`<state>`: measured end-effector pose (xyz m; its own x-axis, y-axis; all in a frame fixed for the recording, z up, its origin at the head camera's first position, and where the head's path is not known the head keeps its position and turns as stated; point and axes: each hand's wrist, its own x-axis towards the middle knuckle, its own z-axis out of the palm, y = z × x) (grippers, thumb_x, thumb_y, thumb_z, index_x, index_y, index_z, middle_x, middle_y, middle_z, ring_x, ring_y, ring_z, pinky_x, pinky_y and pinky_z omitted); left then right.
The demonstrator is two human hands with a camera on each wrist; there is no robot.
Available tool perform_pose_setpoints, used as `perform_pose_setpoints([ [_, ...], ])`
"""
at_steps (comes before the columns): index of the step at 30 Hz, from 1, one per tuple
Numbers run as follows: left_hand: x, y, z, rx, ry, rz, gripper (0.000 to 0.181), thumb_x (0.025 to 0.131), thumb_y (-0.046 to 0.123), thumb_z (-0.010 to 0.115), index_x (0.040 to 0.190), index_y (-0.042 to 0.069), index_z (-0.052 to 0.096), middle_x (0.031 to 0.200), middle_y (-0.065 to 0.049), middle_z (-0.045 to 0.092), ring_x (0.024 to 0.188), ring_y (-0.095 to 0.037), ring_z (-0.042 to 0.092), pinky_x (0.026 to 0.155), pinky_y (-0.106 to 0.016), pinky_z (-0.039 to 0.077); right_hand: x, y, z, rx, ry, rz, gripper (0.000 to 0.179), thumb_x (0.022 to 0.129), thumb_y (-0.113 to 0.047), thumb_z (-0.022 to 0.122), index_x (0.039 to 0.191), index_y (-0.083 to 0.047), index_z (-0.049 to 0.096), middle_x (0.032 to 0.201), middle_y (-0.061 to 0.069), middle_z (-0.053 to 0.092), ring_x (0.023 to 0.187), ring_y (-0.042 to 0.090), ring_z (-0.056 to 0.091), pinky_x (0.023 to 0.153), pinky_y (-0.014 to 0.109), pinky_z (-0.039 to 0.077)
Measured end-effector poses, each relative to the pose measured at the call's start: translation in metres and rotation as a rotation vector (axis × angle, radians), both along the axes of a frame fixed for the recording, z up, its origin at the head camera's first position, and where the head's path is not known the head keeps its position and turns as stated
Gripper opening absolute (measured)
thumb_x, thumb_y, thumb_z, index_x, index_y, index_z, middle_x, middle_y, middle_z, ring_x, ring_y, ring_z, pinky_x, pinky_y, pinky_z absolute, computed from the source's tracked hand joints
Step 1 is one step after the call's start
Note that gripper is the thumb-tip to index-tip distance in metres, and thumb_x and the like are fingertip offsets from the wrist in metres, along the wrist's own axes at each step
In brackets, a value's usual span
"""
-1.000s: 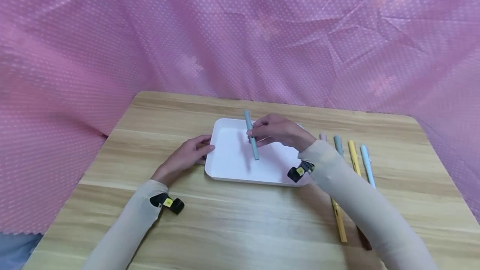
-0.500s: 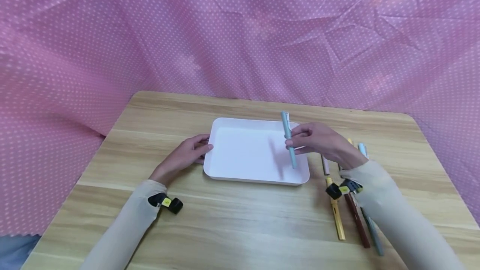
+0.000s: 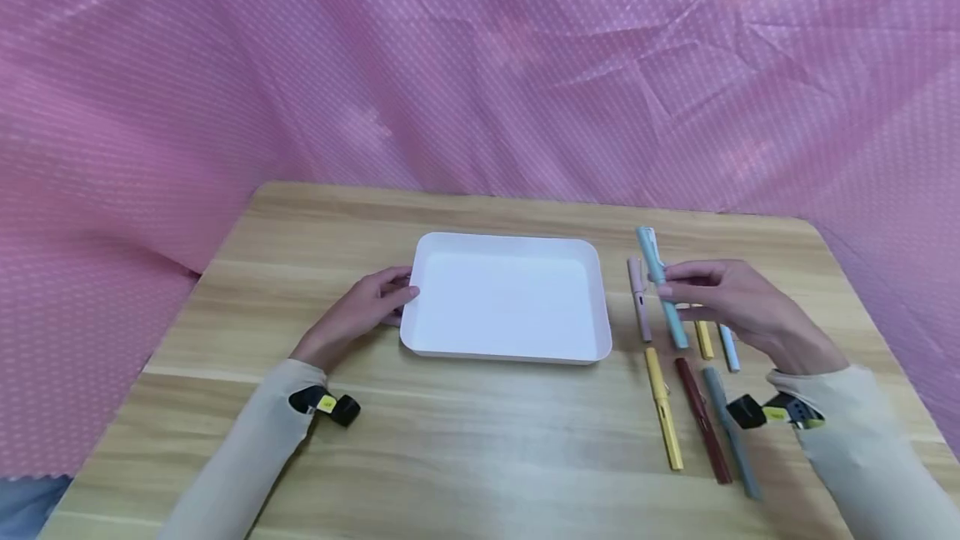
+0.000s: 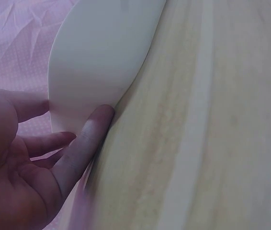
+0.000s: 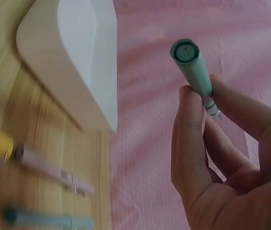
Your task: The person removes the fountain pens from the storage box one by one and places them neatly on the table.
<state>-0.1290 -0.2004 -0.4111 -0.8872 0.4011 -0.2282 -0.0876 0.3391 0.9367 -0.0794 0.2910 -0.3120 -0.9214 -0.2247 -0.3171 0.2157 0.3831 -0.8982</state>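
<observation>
My left hand (image 3: pixel 360 307) holds the left side of a white rectangular tray (image 3: pixel 506 360). In the left wrist view its thumb reaches over the rim and fingers lie against the tray's outer wall (image 4: pixel 92 57). To the right of the tray, my right hand (image 3: pixel 738 302) pinches a light teal pen (image 3: pixel 672 325) between thumb and fingers, raised above the table. The right wrist view shows that pen (image 5: pixel 196 74) end-on. Beneath and beside the right hand lie a lilac pen (image 3: pixel 638 298), a yellow pen (image 3: pixel 703 340) and a light blue pen (image 3: pixel 728 348), the last two partly hidden.
Nearer the front lie another yellow pen (image 3: pixel 663 407), a dark red pen (image 3: pixel 702 422) and a grey-blue pen (image 3: pixel 731 432). All rest on the wooden table (image 3: pixel 480 457). A pink dotted cloth (image 3: pixel 480 73) hangs behind the table's far edge.
My right hand has carried the teal pen rightward from over the tray to above the pens beside it. The left hand keeps its place at the tray.
</observation>
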Motion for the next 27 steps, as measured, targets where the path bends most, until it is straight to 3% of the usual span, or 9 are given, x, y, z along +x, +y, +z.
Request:
perform_pose_setpoints([
  [2,0.0,-0.001,0.002,-0.002,-0.001,0.005,0.056,0.11,0.024,0.055,0.157,-0.001,0.037,0.143,-0.024,0.052,0.122,-0.036,0.061,0.092,-0.037,0.061,0.006,0.013,-0.001,0.004,-0.001,-0.022,0.042,0.103,-0.014,0.069,0.134,0.011,0.058,0.112,-0.003,0.07,0.103,0.008,0.068,0.089,0.028,0.061],
  [9,0.0,0.001,0.005,-0.023,-0.016,0.005,0.059,0.11,0.027,0.055,0.159,0.0,0.035,0.148,-0.024,0.05,0.124,-0.036,0.061,0.093,-0.036,0.061,0.033,0.05,-0.01,-0.011,-0.024,-0.09,0.015,0.103,-0.009,0.067,0.117,-0.012,0.071,0.109,-0.008,0.07,0.099,0.008,0.07,0.087,0.026,0.061],
  [12,0.0,0.001,0.004,-0.025,-0.016,0.005,0.06,0.11,0.027,0.056,0.16,0.0,0.034,0.15,-0.024,0.049,0.124,-0.036,0.061,0.093,-0.036,0.061,0.046,0.063,-0.015,0.051,-0.034,-0.097,0.024,0.103,-0.012,0.068,0.124,-0.001,0.068,0.11,-0.005,0.072,0.098,0.009,0.072,0.086,0.026,0.062],
  [17,0.001,0.001,0.003,-0.023,-0.013,0.001,0.06,0.11,0.028,0.055,0.16,0.0,0.034,0.149,-0.025,0.049,0.124,-0.036,0.061,0.094,-0.036,0.061,0.07,0.084,-0.023,0.185,-0.059,-0.078,0.054,0.104,-0.018,0.068,0.138,0.019,0.05,0.118,0.011,0.072,0.097,0.011,0.073,0.085,0.027,0.062],
  [22,0.0,0.001,0.003,-0.04,-0.014,0.008,0.06,0.11,0.028,0.056,0.16,0.001,0.035,0.148,-0.025,0.05,0.124,-0.036,0.061,0.092,-0.037,0.061,0.091,0.103,-0.032,0.253,-0.108,-0.025,0.057,0.107,-0.021,0.062,0.14,0.022,0.045,0.123,0.023,0.069,0.098,0.011,0.073,0.085,0.031,0.063],
  [27,-0.001,0.001,0.003,-0.047,-0.017,0.013,0.061,0.11,0.028,0.056,0.16,0.002,0.035,0.149,-0.024,0.05,0.124,-0.036,0.061,0.092,-0.036,0.061,0.11,0.12,-0.045,0.227,-0.157,0.041,0.053,0.108,-0.02,0.058,0.136,0.023,0.046,0.118,0.016,0.073,0.098,0.006,0.071,0.085,0.031,0.063],
])
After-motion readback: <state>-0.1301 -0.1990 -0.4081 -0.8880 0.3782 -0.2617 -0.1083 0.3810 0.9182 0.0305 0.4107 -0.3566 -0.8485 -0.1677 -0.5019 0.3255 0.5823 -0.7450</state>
